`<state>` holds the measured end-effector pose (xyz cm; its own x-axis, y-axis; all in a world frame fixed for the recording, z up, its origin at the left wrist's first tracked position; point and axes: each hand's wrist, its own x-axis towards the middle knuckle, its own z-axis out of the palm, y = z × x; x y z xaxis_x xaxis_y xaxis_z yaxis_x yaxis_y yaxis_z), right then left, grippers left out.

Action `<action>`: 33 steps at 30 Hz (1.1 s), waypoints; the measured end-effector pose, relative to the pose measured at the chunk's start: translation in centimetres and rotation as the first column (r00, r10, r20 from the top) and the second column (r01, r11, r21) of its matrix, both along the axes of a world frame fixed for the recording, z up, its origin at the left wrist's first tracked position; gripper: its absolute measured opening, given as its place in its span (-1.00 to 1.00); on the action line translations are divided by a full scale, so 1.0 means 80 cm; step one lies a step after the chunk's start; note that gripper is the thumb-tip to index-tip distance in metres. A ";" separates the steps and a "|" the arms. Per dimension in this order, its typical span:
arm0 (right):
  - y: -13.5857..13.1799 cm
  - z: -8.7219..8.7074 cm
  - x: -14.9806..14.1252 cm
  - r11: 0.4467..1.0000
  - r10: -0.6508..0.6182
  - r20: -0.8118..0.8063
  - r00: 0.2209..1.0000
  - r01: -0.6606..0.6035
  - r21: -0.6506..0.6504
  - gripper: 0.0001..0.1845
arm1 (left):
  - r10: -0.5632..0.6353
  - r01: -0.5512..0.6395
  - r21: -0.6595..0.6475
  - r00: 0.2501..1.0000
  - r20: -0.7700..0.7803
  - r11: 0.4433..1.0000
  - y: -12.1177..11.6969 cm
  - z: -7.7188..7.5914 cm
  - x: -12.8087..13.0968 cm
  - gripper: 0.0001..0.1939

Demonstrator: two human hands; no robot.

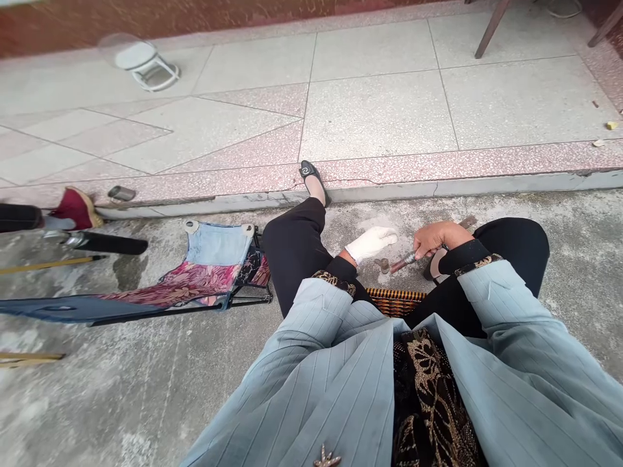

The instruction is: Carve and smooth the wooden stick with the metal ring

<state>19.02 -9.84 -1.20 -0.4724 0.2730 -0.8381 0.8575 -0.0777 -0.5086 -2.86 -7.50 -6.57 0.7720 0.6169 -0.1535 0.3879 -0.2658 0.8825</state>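
Observation:
I sit low on a woven stool (395,300) over a rough concrete floor (146,383). My left hand (370,242) wears a white glove and rests on the ground with fingers closed over something I cannot make out, on a patch of pale dust. My right hand (438,237) is bare and wrapped round the handle of a small hammer (395,264), whose metal head lies close to the gloved fingers. My left leg stretches forward, its black flat shoe (311,175) against the tiled step (389,189).
A folding seat of denim and floral cloth (204,272) lies to my left. Further left are a red slipper (75,207), dark tubes (104,243), thin sticks (48,264). A white stand (146,65) sits on the tiles; chair legs (489,29) stand at top right.

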 end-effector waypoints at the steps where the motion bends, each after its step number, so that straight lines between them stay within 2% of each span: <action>1: -0.001 0.002 0.002 0.998 -0.006 -0.125 0.992 -0.003 -0.068 -0.59 | 0.013 -0.012 -0.029 1.000 0.025 1.000 0.000 -0.001 -0.001 -0.70; 3: -0.001 0.010 0.009 0.993 -0.088 -0.372 0.924 0.051 -0.108 -0.54 | 0.069 -0.057 -0.133 0.993 0.091 0.990 -0.003 -0.004 -0.002 -0.64; 5: 0.000 0.018 0.020 0.964 -0.239 -0.527 0.816 0.264 -0.030 -0.55 | 0.129 -0.090 -0.280 0.984 0.124 0.956 -0.007 -0.004 -0.001 -0.56; 6: 0.001 0.020 0.025 0.910 -0.332 -0.566 0.755 0.414 0.018 -0.57 | 0.141 -0.091 -0.346 0.982 0.123 0.934 -0.010 -0.003 -0.001 -0.54; 8: 0.004 0.020 0.033 0.745 -0.505 -0.595 0.625 0.664 0.064 -0.60 | 0.132 -0.073 -0.425 0.985 0.113 0.902 -0.013 0.001 0.001 -0.51; 10: 0.007 0.013 0.036 0.616 -0.617 -0.569 0.544 0.783 0.081 -0.62 | 0.102 -0.041 -0.448 0.988 0.112 0.893 -0.014 0.004 0.003 -0.50; 11: 0.009 0.007 0.036 0.585 -0.646 -0.542 0.538 0.805 0.101 -0.63 | 0.095 -0.037 -0.448 0.989 0.109 0.893 -0.014 0.004 0.004 -0.51; 13: 0.014 -0.003 0.035 0.567 -0.666 -0.458 0.588 0.799 0.201 -0.64 | 0.078 -0.026 -0.438 0.992 0.100 0.899 -0.012 0.003 0.005 -0.51; 16: 0.023 -0.010 0.033 0.610 -0.623 -0.254 0.740 0.663 0.434 -0.64 | 0.047 -0.019 -0.342 0.996 0.074 0.940 -0.008 -0.003 0.003 -0.54; 19: 0.026 -0.008 0.026 0.693 -0.486 -0.036 0.873 0.410 0.593 -0.66 | 0.033 -0.032 -0.151 0.999 0.003 0.988 -0.004 -0.007 0.001 -0.59; 22: 0.021 -0.007 0.010 0.795 -0.352 0.150 0.924 0.211 0.569 -0.68 | 0.011 -0.009 0.018 0.997 -0.079 1.000 -0.002 -0.003 0.000 -0.66; 25: 0.009 -0.007 -0.007 0.928 -0.161 0.229 0.960 0.068 0.366 -0.59 | -0.077 0.090 0.097 0.988 -0.136 0.991 -0.003 0.003 -0.001 -0.70; 27: 0.002 -0.005 -0.011 0.985 -0.037 0.172 0.984 0.007 0.172 -0.62 | -0.119 0.131 0.087 0.984 -0.130 0.987 -0.003 0.005 -0.002 -0.71; 29: -0.002 0.002 -0.006 1.000 0.001 0.025 1.000 -0.001 0.015 -0.72 | -0.094 0.096 0.037 0.993 -0.068 0.995 -0.003 0.005 -0.004 -0.70; 31: -0.002 0.012 0.005 0.996 -0.084 -0.214 0.973 0.077 -0.040 -0.69 | -0.023 0.026 -0.069 0.999 0.037 0.997 -0.003 0.003 -0.006 -0.67; 33: -0.001 0.020 0.018 0.958 -0.252 -0.456 0.854 0.287 0.008 -0.57 | 0.070 -0.040 -0.207 0.988 0.141 0.978 -0.003 0.000 -0.005 -0.59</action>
<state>20.45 -9.91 0.38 -0.6892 0.4956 -0.5285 0.4886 -0.2206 -0.8442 -3.27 -7.78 -6.57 0.7612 0.6266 -0.1673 0.2592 -0.0575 0.9641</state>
